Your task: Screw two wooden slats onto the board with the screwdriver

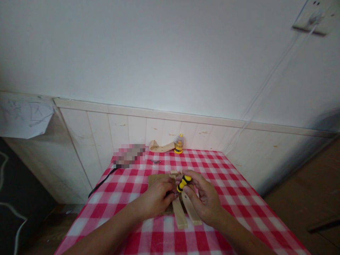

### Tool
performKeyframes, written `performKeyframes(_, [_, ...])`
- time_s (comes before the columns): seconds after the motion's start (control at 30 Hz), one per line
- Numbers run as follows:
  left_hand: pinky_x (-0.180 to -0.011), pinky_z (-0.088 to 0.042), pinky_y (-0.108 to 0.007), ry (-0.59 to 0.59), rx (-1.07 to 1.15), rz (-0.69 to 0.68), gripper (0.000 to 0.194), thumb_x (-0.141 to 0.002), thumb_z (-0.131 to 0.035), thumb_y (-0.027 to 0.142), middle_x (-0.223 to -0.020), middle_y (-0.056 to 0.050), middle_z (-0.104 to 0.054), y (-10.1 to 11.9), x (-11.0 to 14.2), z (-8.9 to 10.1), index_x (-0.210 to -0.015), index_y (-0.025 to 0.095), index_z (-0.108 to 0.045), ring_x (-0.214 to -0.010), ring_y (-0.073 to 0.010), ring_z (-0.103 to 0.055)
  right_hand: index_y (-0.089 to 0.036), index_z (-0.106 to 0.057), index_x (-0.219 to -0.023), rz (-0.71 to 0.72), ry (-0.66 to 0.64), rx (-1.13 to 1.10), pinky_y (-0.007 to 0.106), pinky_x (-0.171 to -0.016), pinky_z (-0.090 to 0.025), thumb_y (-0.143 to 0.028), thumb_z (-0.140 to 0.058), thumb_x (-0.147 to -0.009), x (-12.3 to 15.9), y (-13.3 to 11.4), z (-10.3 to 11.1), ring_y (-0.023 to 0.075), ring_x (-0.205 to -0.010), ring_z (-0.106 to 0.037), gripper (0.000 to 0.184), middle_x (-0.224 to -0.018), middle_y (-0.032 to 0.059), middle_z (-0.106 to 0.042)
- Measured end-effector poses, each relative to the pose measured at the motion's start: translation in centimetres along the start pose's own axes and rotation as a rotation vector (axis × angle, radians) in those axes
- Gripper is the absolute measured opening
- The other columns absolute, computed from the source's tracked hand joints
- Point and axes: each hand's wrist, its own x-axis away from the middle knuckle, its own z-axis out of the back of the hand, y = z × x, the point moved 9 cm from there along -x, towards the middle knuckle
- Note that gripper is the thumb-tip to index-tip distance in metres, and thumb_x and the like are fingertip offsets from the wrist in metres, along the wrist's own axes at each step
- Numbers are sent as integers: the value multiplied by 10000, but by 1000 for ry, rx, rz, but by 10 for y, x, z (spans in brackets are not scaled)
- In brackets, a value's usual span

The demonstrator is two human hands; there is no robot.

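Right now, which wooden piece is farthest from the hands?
The curved wooden piece at the tablecloth's far edge, beside the yellow-based container. The two straight strips, left and right, lie by the hands.

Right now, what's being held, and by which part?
The right hand holds the screwdriver by its yellow-and-black handle; whether the left hand grips anything cannot be told.

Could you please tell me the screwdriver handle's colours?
The handle is yellow and black, in the head view.
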Motion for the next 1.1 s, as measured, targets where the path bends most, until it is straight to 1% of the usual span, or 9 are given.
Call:
performKeyframes(0.1, [-801,-482,-262,2,-28,11,149,-911,-547,173,-963,-52,-706,0,0,0,-865,179,-689,-922,-176,-628,-311,-568,-1304,-23,42,9,334,-841,-608,-128,-612,-904,0,5,1,226,-1013,-731,442,-1154,68,-724])
performKeyframes(0.23, [-767,-474,-257,11,-48,22,162,-901,-554,171,-925,-50,-696,-2,-1,0,-786,173,-668,-889,-172,-622,-313,-596,-1246,-70,137,-20,334,-827,-605,-140,-669,-865,1,14,5,210,-944,-734,425,-1093,49,-723])
performKeyframes(0.37, [-775,-477,-266,18,-30,13,154,-896,-555,159,-942,-53,-691,-2,-1,0,-795,174,-670,-889,-173,-626,-323,-578,-1301,-33,208,-3,336,-835,-601,-155,-693,-859,0,14,7,203,-941,-726,486,-1104,51,-723])
performKeyframes(0.5, [-798,-475,-274,39,-28,-15,139,-891,-558,148,-965,-60,-695,1,-1,1,-811,174,-670,-918,-181,-629,-342,-618,-1275,82,172,58,303,-835,-595,-149,-720,-857,-3,0,4,184,-937,-723,471,-1091,31,-746])
performKeyframes(0.57, [-789,-469,-277,47,-46,-22,147,-888,-559,148,-952,-61,-695,2,-1,1,-789,172,-665,-910,-184,-625,-323,-610,-1288,94,165,70,303,-831,-597,-141,-695,-866,-2,-2,5,185,-926,-726,468,-1087,40,-747])
performKeyframes(0.73, [-758,-464,-273,38,-69,-25,189,-892,-541,151,-900,-45,-687,-3,-1,-1,-734,176,-643,-857,-171,-613,-247,-529,-1382,38,74,33,362,-881,-596,-156,-548,-934,1,2,0,232,-1045,-715,458,-1213,109,-712])
performKeyframes(0.8, [-765,-470,-274,32,-67,-24,185,-892,-539,150,-900,-44,-681,-4,-1,-2,-747,177,-650,-858,-172,-607,-255,-540,-1368,36,75,38,354,-876,-595,-155,-543,-936,0,-1,0,228,-1050,-714,443,-1227,100,-709])
performKeyframes(0.93, [-792,-483,-286,27,-49,-7,174,-891,-547,152,-921,-54,-679,-6,-1,-3,-776,179,-675,-874,-180,-610,-271,-574,-1332,66,99,56,329,-844,-599,-142,-567,-918,-2,-10,2,204,-958,-730,434,-1149,69,-737])
performKeyframes(1.1, [-831,-482,-301,27,-44,-8,175,-895,-546,152,-938,-64,-692,-3,-1,-1,-799,170,-692,-911,-189,-616,-292,-603,-1300,25,116,42,344,-867,-590,-139,-610,-900,-1,-1,2,203,-951,-729,428,-1124,56,-739])
